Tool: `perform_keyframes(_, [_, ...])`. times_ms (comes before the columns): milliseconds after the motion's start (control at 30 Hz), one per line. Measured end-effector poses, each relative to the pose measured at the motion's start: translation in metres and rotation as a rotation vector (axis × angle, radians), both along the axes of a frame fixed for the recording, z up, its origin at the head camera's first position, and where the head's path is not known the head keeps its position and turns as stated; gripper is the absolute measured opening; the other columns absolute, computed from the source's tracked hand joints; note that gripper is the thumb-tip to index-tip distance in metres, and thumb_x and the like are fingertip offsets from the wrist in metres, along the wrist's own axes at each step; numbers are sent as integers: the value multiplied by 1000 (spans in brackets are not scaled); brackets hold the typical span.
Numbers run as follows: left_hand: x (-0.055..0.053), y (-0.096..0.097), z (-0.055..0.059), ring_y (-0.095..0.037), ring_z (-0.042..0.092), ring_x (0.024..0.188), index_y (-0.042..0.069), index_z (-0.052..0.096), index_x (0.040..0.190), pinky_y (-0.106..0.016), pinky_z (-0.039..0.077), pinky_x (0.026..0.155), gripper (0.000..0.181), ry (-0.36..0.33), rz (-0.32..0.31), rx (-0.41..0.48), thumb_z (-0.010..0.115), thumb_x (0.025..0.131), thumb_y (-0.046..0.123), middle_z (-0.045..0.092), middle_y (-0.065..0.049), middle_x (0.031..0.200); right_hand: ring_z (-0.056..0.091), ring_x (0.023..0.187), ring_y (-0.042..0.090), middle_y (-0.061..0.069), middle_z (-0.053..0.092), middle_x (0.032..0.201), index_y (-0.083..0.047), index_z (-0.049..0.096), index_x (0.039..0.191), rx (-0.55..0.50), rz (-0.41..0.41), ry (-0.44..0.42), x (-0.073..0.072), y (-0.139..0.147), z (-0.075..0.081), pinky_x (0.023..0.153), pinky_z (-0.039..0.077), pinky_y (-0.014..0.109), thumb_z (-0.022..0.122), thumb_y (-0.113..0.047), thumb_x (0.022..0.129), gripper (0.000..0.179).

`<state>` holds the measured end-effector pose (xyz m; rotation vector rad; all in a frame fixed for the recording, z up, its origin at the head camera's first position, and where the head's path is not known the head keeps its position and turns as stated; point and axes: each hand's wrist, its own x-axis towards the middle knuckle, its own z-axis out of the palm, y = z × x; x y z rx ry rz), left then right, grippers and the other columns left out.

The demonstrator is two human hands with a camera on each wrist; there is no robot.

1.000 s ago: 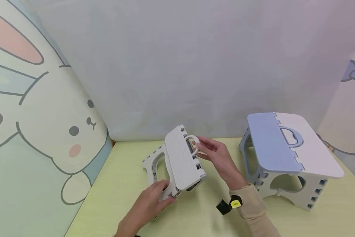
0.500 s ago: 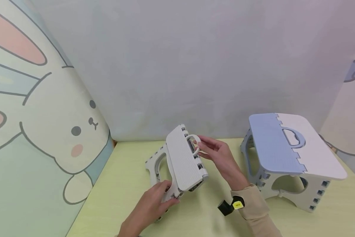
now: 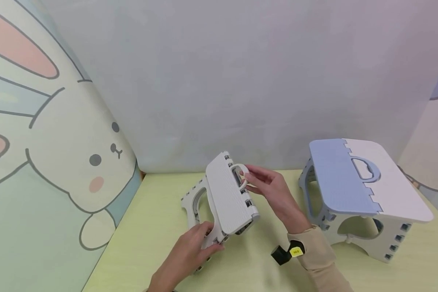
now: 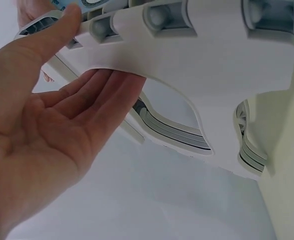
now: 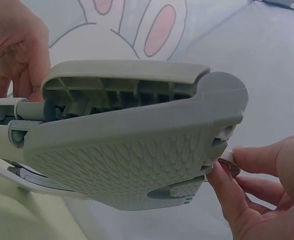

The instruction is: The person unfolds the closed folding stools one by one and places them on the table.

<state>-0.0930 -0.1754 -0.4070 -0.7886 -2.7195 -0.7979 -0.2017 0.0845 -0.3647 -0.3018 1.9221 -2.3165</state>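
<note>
White folding stool (image 3: 226,196), handle (image 3: 241,166) rightward, long axis receding leftward

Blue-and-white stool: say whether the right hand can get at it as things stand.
Probably, once it lets go: the right hand pinches the handle of the white stool, but nothing visible stands between it and the blue-and-white stool.

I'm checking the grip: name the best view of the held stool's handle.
Head view: most of the handle shows as a loop at the right hand. Right wrist shows a pinched sliver; left wrist, none discernible.
</note>
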Motion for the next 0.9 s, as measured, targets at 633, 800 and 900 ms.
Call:
perform_keyframes(633, [2, 8, -1, -4, 58, 83, 13, 59, 114, -21, 52, 68, 40, -23, 18, 27, 78, 90, 39, 65, 6, 101, 68, 113, 17, 17, 64, 133, -6, 62, 141, 41, 25, 20, -1, 2, 12, 93, 57, 36, 72, -19, 98, 46])
perform_keyframes(800, [1, 9, -2, -4, 59, 84, 14, 58, 113, -21, 52, 68, 39, -27, 14, 48, 77, 90, 39, 65, 7, 100, 68, 113, 18, 17, 64, 133, -6, 61, 142, 48, 25, 23, 0, 1, 15, 93, 57, 36, 73, -19, 98, 47])
perform_keyframes(900, [1, 9, -3, -4, 59, 83, 13, 58, 113, -21, 52, 68, 39, -18, 12, 58, 77, 90, 39, 65, 7, 100, 68, 113, 19, 18, 64, 133, -6, 60, 142, 50, 25, 22, 0, 0, 18, 93, 57, 36, 73, -19, 98, 48])
